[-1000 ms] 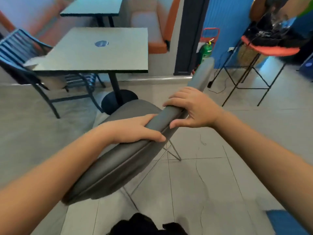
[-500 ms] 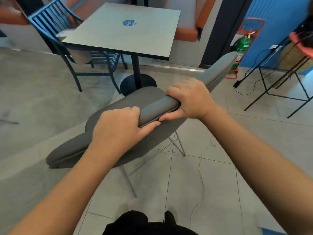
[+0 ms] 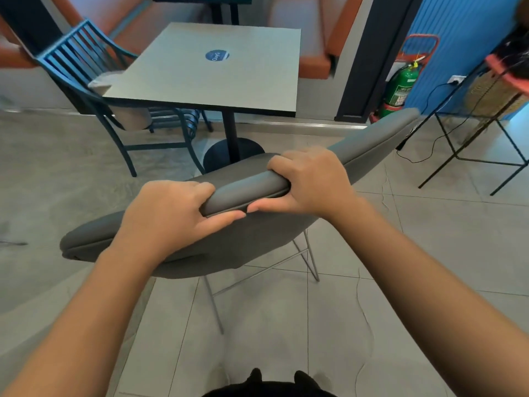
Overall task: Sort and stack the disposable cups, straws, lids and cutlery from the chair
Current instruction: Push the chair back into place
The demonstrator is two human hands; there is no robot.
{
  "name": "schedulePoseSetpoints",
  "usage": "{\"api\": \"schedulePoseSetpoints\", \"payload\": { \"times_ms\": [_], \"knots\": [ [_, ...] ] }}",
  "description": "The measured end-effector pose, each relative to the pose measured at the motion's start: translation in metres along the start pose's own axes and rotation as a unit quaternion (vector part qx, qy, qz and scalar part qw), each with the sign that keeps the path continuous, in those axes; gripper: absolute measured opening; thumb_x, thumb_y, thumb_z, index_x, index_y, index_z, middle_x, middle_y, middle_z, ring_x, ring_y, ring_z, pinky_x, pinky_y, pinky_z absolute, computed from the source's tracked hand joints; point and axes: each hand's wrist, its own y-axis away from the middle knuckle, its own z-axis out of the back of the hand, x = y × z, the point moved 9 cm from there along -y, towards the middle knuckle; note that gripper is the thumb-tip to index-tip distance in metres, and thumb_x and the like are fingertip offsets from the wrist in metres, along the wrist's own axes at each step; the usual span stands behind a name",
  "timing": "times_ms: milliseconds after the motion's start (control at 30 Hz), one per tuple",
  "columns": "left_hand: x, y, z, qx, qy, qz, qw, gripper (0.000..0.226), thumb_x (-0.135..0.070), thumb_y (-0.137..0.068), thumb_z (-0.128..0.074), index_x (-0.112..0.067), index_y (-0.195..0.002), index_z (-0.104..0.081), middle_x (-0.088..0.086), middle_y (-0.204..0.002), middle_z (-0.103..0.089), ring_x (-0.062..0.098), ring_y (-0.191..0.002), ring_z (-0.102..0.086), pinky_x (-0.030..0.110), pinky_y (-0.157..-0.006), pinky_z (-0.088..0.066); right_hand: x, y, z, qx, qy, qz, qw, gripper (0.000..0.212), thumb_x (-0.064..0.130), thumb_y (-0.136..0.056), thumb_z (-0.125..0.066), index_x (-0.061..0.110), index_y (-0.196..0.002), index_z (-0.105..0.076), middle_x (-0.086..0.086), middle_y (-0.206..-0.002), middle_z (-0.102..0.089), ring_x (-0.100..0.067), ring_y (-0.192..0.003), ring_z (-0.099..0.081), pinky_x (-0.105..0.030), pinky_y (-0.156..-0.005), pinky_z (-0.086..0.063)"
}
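A grey padded chair (image 3: 372, 141) on thin metal legs stands in front of me on the tiled floor. Both hands grip the top edge of its backrest. My left hand (image 3: 171, 213) wraps the rim left of centre, and my right hand (image 3: 312, 181) wraps it right beside the left. The seat is hidden behind the backrest. No cups, straws, lids or cutlery show here.
A square grey table (image 3: 217, 75) on a black pedestal stands just beyond the chair. A blue slatted chair (image 3: 94, 73) sits at its left. A green fire extinguisher (image 3: 400, 84), a trailing black cable and a black wire-frame stool with an orange seat (image 3: 503, 73) are at the right.
The grey chair has moved closer to the table while both hands kept their grip. My view has swung left, so the stool now sits at the right edge.
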Motion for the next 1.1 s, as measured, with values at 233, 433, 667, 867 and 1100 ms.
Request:
{"api": "schedulePoseSetpoints", "payload": {
  "times_ms": [233, 433, 667, 867, 1100],
  "knots": [
    [0.095, -0.015, -0.010, -0.026, -0.002, -0.050, 0.998, 0.069, -0.076, -0.082, -0.025, -0.019, -0.059, -0.056, -0.007, -0.046, -0.048, 0.015, -0.041, -0.045, 0.019, -0.040, -0.020, -0.016, -0.057, -0.021, 0.067, -0.010, -0.046, 0.997, 0.080, 0.090, -0.069, -0.027, 0.026, -0.093, -0.067, 0.007, -0.074, -0.065, -0.016, -0.065, -0.059, -0.028, -0.055, -0.044],
    [0.156, -0.034, -0.017, -0.029, 0.008, -0.090, 0.995, 0.065, -0.076, -0.082, -0.026, -0.021, -0.059, -0.052, -0.008, -0.047, -0.046, 0.013, -0.041, -0.043, 0.018, -0.041, -0.017, -0.022, -0.093, -0.050, 0.064, 0.043, -0.086, 0.993, 0.088, 0.094, -0.067, -0.018, 0.021, -0.077, -0.066, 0.004, -0.061, -0.059, -0.018, -0.057, -0.054, -0.030, -0.051, -0.041],
    [0.219, -0.052, -0.027, -0.062, 0.023, -0.080, 0.995, 0.073, -0.081, -0.079, -0.023, -0.022, -0.069, -0.066, -0.009, -0.052, -0.057, 0.013, -0.046, -0.052, 0.021, -0.041, -0.032, -0.011, -0.132, -0.073, -0.016, 0.069, -0.101, 0.992, 0.082, 0.092, -0.069, -0.027, 0.016, -0.059, -0.058, 0.003, -0.050, -0.052, -0.019, -0.046, -0.048, -0.025, -0.046, -0.029],
    [0.261, -0.072, -0.035, -0.092, 0.024, -0.100, 0.990, 0.067, -0.076, -0.080, -0.034, -0.019, -0.068, -0.067, -0.005, -0.053, -0.059, 0.017, -0.047, -0.054, 0.026, -0.044, -0.040, -0.007, -0.166, -0.089, -0.022, 0.080, -0.129, 0.988, 0.078, 0.090, -0.069, -0.031, 0.017, -0.056, -0.053, 0.006, -0.048, -0.042, -0.017, -0.043, -0.041, -0.024, -0.047, -0.024],
    [0.307, -0.081, -0.045, -0.125, 0.021, -0.126, 0.984, 0.062, -0.072, -0.081, -0.044, -0.017, -0.069, -0.069, -0.002, -0.055, -0.062, 0.020, -0.048, -0.057, 0.028, -0.044, -0.042, 0.006, -0.197, -0.109, -0.022, 0.102, -0.158, 0.982, 0.076, 0.090, -0.068, -0.034, 0.017, -0.054, -0.048, 0.006, -0.049, -0.036, -0.018, -0.043, -0.037, -0.024, -0.048, -0.021]
  ]
}}
